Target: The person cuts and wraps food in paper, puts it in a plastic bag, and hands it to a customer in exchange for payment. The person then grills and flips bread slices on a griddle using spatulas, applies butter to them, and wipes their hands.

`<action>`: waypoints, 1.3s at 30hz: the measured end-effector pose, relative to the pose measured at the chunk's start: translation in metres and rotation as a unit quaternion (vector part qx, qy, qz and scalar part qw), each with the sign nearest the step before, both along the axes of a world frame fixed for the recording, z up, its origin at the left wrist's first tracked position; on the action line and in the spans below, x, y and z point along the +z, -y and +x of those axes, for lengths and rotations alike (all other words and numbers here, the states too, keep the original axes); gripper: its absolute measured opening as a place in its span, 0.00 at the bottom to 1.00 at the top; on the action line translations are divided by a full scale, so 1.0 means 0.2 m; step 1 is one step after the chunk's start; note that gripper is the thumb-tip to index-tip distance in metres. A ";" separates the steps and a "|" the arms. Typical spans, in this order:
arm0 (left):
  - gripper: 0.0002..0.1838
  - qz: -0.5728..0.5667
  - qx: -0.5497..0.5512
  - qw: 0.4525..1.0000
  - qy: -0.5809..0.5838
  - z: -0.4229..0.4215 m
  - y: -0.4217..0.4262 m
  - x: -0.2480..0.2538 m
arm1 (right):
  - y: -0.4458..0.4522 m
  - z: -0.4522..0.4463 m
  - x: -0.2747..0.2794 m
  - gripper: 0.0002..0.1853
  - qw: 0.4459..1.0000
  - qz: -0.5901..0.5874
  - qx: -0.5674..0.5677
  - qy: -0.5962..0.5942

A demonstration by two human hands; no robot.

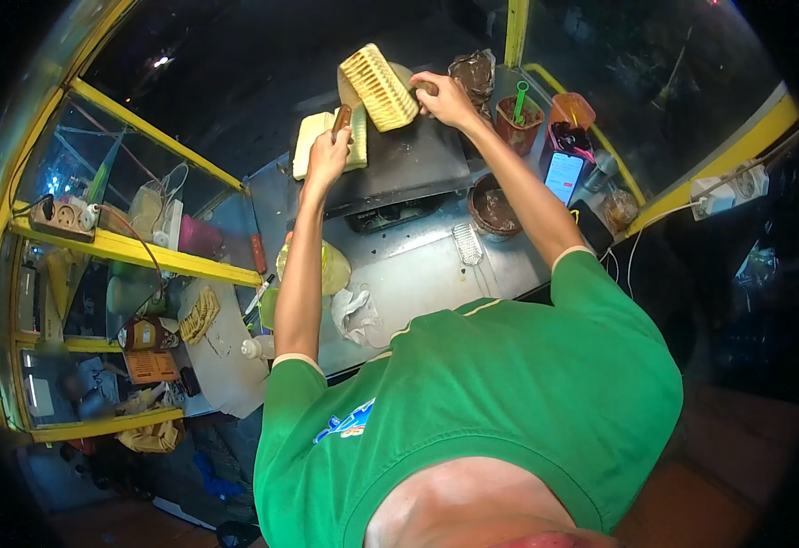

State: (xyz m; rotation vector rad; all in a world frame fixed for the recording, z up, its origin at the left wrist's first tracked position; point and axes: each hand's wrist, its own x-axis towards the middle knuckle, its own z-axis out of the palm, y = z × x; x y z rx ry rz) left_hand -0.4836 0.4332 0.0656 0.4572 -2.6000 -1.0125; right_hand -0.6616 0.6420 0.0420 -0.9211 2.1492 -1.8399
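Note:
On the dark flat griddle rests a pale yellow block of bread. Beside it a second slab of bread, with a ridged, browned face, is tilted up off the plate. My left hand is closed around the brown handle of a spatula; its blade is mostly hidden near the pale block. My right hand grips another brown handle at the right of the ridged slab. A flat metal blade shows behind that slab, though which handle it belongs to is hard to see.
Right of the griddle stand a pot of brown spread, a tub with a green spoon, an orange container and a lit phone. A grater and crumpled white paper lie nearer. Yellow frame bars border the left.

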 end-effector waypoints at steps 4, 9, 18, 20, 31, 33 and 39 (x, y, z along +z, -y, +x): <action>0.27 -0.001 0.002 1.000 -0.008 0.28 -0.04 0.18 | -0.23 0.11 0.07 0.14 0.942 -0.015 -0.079 -0.326; 0.25 -0.024 -0.029 0.996 0.075 0.48 -0.23 0.17 | -0.43 0.36 0.00 0.11 0.972 0.098 -0.134 -0.167; 0.27 0.121 0.031 0.992 0.013 0.65 -0.38 -0.07 | -0.44 0.33 -0.02 0.12 0.966 0.044 -0.096 -0.234; 0.27 0.335 0.057 0.939 -0.051 0.68 -0.46 -0.24 | -0.50 0.32 -0.05 0.09 0.993 -0.002 -0.091 0.076; 0.18 0.432 -0.348 0.823 0.120 1.71 -0.17 -0.23 | -0.49 0.49 -0.14 0.23 0.886 0.280 -0.231 -0.289; 0.16 0.465 -0.255 0.829 0.178 2.18 0.12 -0.13 | -0.20 0.91 0.16 0.19 0.984 -0.001 -0.145 -0.104; 0.26 0.246 0.467 0.845 -0.081 3.35 1.11 -0.74 | 0.76 2.32 0.59 0.13 0.945 0.010 0.328 0.002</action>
